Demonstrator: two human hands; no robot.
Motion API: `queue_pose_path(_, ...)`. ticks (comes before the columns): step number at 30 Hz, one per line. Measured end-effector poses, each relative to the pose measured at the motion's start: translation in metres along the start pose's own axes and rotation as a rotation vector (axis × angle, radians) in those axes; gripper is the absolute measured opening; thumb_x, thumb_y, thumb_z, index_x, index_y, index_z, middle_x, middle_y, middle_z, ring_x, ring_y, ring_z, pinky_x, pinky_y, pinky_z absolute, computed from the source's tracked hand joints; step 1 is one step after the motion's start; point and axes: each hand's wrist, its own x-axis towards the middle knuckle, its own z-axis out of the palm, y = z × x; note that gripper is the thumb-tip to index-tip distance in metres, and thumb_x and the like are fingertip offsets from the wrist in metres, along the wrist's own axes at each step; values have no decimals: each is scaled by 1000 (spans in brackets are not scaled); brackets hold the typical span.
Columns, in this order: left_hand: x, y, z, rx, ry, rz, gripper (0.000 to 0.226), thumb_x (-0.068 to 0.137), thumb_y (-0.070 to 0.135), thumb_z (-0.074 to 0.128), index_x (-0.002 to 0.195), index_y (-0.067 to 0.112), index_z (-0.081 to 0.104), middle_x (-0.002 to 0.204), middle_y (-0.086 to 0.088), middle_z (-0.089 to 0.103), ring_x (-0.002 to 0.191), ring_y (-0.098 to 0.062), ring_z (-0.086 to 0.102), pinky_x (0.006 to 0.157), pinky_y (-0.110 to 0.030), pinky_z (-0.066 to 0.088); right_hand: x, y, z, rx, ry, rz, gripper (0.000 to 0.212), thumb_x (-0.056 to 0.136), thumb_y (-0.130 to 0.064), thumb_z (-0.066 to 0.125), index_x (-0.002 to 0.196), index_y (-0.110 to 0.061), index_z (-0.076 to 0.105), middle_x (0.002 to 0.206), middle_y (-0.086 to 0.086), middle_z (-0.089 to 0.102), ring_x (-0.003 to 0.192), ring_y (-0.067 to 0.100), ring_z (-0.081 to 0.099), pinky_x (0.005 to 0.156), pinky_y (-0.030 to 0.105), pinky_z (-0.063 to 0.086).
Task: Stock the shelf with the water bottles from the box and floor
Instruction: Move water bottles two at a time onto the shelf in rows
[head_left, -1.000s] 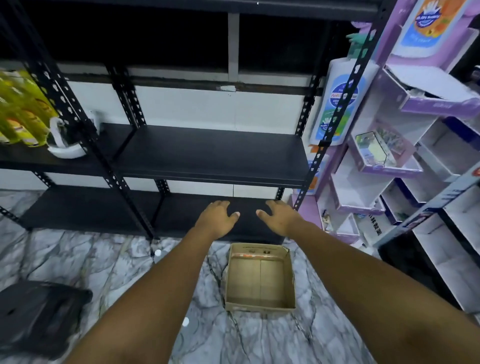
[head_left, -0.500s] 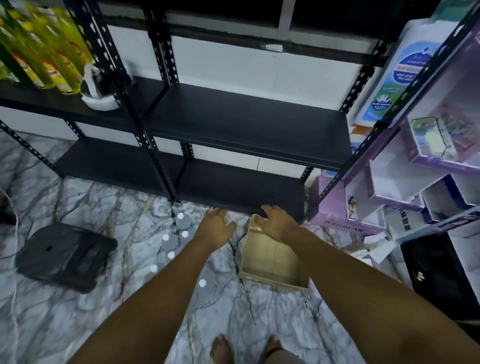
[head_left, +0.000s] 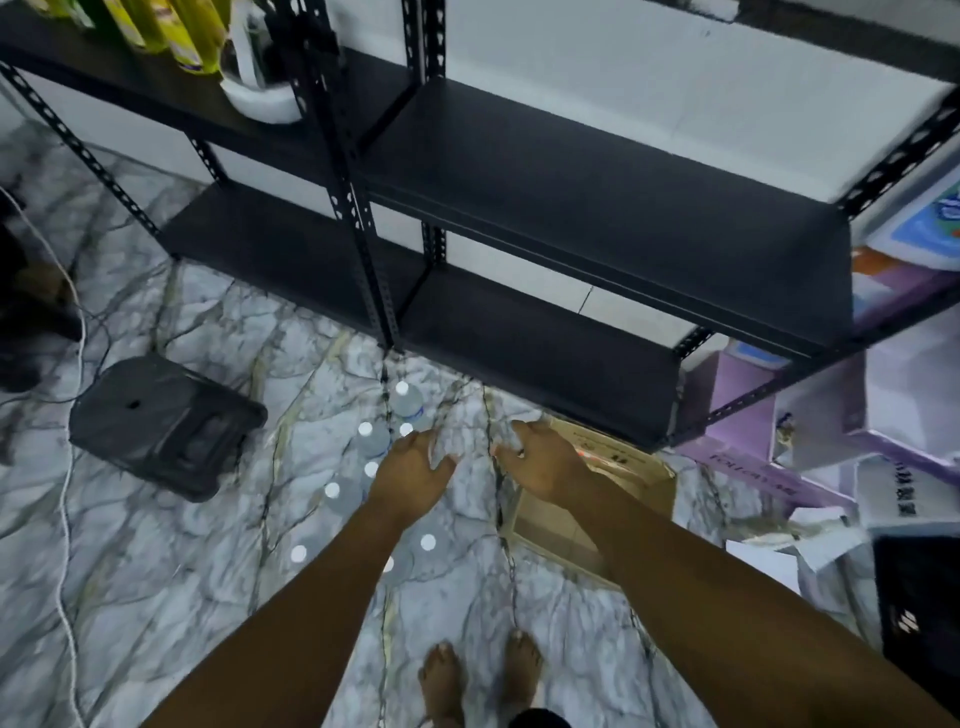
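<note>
Two hands extended, fingers spread wide, holding nothing: left hand above water bottles clustered upright on floor, likely pre-grasp. Right hand over box beside empty shelf.

1. Both forearms are bare, with no sleeves in view up to the frame's edge.
2. The left hand wears nothing.
3. The right hand carries a dark ring on one finger (small, details unclear).
4. Both feet are bare, toes showing, with a dark garment edge beneath them.
</note>
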Motion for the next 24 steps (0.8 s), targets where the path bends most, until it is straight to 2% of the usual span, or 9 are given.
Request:
queue_pose_path(4, 38, -43, 21, -29, 76, -57, 60, 96, 37, 54, 146, 9, 38, 149, -11, 41, 139, -25, 33, 114, -32, 26, 64, 3, 26, -25, -39, -69, 65, 96, -54, 41, 150, -19, 30, 152, 10, 36, 137, 27, 37, 112, 39, 31)
queue_pose_path(9, 93, -94, 57, -69, 187, -77, 72, 83, 50, 52, 142, 9, 43, 141, -10, 50, 133, -26, 42, 108, -31, 31, 152, 12, 70, -44, -19, -191, 65, 97, -49, 45, 151, -16, 28, 153, 10, 34, 139, 25, 33, 112, 31, 26)
queue_pose_path(12, 141, -135, 84, -59, 238, -62, 60, 88, 35, 65, 139, 9, 46, 136, -9, 53, 127, -25, 46, 103, -29, 33, 215, 20, 106, -37, -11, -238, 68, 97, -50, 46, 152, -16, 25, 156, 9, 29, 143, 24, 28, 115, 32, 23)
queue_pose_path(16, 203, -189, 117, -46, 283, 11, 60, 87, 31, 67, 139, 9, 44, 135, -7, 52, 128, -24, 44, 100, -24, 31, 292, 28, 157, -21, 42, -306, 69, 95, -50, 49, 151, -16, 28, 154, 9, 33, 140, 24, 32, 114, 34, 27)
queue_pose_path(20, 249, -230, 144, -66, 318, 72, 67, 84, 28, 72, 141, 9, 42, 134, -8, 53, 126, -23, 46, 96, -17, 28, 352, 31, 199, 41, 89, -370, 54, 94, -43, 57, 139, -15, 45, 140, 11, 48, 125, 24, 48, 102, 33, 40)
queue_pose_path(24, 283, -258, 161, -95, 336, 129, 71, 82, 20, 74, 142, 9, 37, 134, -2, 48, 125, -17, 43, 92, -9, 23, 405, 38, 237, 80, 115, -446, 56, 91, -41, 62, 139, -19, 44, 137, 7, 50, 126, 24, 47, 98, 30, 38)
